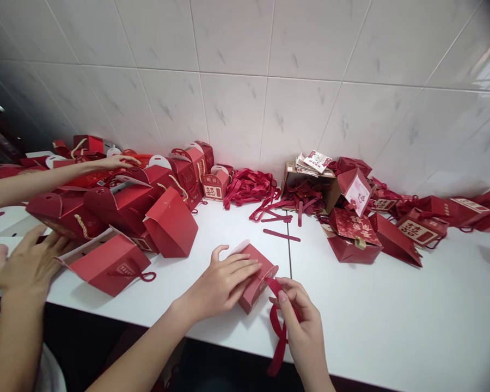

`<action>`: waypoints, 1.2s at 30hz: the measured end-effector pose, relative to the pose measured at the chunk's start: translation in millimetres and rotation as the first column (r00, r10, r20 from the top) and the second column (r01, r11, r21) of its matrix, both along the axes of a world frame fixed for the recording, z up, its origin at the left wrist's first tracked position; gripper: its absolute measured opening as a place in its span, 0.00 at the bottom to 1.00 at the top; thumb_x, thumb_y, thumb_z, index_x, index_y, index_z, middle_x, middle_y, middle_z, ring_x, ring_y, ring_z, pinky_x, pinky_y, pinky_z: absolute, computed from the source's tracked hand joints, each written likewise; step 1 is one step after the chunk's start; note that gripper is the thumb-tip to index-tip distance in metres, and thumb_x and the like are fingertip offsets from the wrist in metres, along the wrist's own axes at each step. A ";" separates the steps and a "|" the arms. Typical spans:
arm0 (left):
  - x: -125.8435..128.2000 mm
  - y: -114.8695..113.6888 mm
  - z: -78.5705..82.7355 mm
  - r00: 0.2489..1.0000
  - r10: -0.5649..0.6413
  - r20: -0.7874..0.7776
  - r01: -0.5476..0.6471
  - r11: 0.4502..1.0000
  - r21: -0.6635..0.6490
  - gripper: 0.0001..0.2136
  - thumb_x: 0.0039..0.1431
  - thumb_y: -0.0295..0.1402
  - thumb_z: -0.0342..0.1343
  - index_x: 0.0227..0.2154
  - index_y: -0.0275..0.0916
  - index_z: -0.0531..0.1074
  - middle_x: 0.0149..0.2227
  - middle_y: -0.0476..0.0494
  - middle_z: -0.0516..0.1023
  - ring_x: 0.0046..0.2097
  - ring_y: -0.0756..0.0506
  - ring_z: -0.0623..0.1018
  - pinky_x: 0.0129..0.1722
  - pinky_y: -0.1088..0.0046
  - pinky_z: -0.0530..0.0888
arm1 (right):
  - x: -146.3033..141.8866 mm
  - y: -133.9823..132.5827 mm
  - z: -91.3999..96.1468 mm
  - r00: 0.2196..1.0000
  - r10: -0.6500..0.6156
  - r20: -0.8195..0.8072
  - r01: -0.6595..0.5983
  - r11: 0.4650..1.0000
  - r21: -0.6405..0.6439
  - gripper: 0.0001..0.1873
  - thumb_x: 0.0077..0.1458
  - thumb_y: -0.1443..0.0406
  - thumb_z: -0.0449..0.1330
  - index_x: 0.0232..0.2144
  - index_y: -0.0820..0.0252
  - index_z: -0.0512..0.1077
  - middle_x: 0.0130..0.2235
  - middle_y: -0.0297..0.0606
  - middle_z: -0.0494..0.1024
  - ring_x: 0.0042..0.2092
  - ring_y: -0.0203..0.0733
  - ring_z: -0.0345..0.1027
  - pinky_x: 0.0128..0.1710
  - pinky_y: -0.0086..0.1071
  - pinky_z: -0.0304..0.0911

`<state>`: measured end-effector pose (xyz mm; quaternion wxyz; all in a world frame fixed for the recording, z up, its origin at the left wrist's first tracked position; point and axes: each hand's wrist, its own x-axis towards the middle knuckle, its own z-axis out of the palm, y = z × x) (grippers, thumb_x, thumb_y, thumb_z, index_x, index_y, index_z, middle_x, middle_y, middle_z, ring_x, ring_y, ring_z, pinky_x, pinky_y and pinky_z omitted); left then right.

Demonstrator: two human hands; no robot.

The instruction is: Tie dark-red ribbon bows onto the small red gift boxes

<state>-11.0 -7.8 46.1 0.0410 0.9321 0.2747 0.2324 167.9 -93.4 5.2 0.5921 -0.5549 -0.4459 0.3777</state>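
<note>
A small red gift box [253, 283] lies on its side near the front edge of the white table. My left hand [224, 280] is laid across it from the left, its fingers over the upper face and its little finger raised; the thumb is partly hidden. Just right of the box, my right hand [300, 310] pinches a dark red ribbon [278, 337] between thumb and fingers. One end of the ribbon meets the end of the box, and the rest loops and hangs down by the table edge.
Several red boxes [106, 261] crowd the left, where another person's hands [28, 258] work among them. A heap of red ribbons [251, 188] lies by the tiled wall [232, 114]. Loose red strips [281, 235] and an open carton [334, 190] are nearby. More boxes [353, 234] line the right.
</note>
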 end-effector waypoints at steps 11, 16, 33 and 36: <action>12.8 1.1 14.9 0.995 -0.005 -0.103 0.013 0.997 0.075 0.17 0.62 0.28 0.47 0.53 0.39 0.65 0.33 0.45 0.80 0.39 0.45 0.78 0.60 0.54 0.51 | -2.3 18.5 13.3 0.982 0.068 0.175 -0.073 0.997 0.027 0.15 0.57 0.58 0.56 0.21 0.58 0.65 0.32 0.36 0.68 0.35 0.40 0.65 0.36 0.33 0.63; 20.9 0.9 18.4 0.987 0.010 -0.161 0.017 0.986 0.166 0.12 0.62 0.25 0.45 0.41 0.38 0.73 0.28 0.46 0.79 0.35 0.46 0.77 0.59 0.56 0.56 | 0.7 24.1 13.9 0.953 0.024 0.303 -0.038 0.999 0.039 0.10 0.55 0.58 0.58 0.27 0.57 0.69 0.36 0.38 0.69 0.39 0.44 0.66 0.40 0.38 0.64; 13.8 3.8 13.1 0.793 0.407 0.454 -0.406 0.908 -0.107 0.19 0.60 0.34 0.53 0.54 0.44 0.63 0.53 0.39 0.70 0.55 0.40 0.70 0.51 0.59 0.68 | 22.2 36.2 48.8 0.974 0.217 -0.056 -0.198 0.949 0.245 0.05 0.55 0.61 0.60 0.31 0.56 0.74 0.31 0.36 0.75 0.34 0.40 0.68 0.37 0.34 0.65; 15.4 7.5 -9.1 0.654 0.573 0.493 -0.416 0.818 -0.398 0.24 0.58 0.40 0.55 0.56 0.42 0.57 0.51 0.36 0.71 0.52 0.40 0.73 0.46 0.60 0.73 | 24.9 21.6 39.5 0.970 0.158 -0.186 -0.084 0.932 0.354 0.03 0.58 0.63 0.58 0.33 0.54 0.72 0.30 0.34 0.73 0.34 0.38 0.67 0.35 0.32 0.63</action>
